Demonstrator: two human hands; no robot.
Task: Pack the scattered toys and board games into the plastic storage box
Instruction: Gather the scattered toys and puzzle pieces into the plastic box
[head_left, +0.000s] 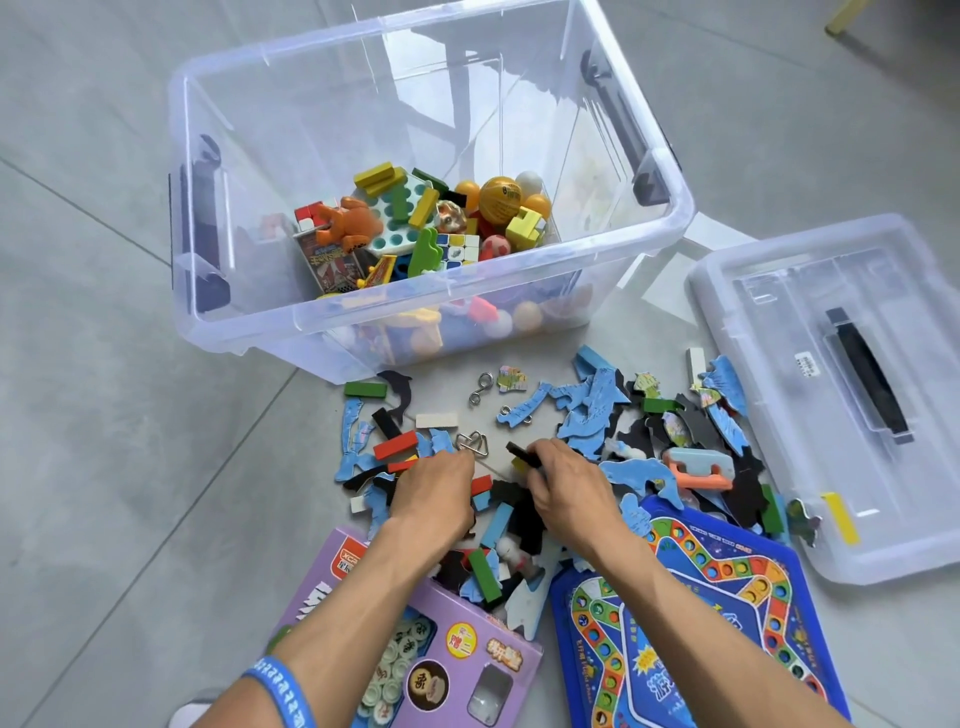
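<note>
I see my right grip pinching a black block just in front of the box, down in the pile of puzzle pieces on the floor. My left grip lies curled over the blocks beside it; I cannot tell what it clasps. The box already contains toys, its lid lying to its right
</note>
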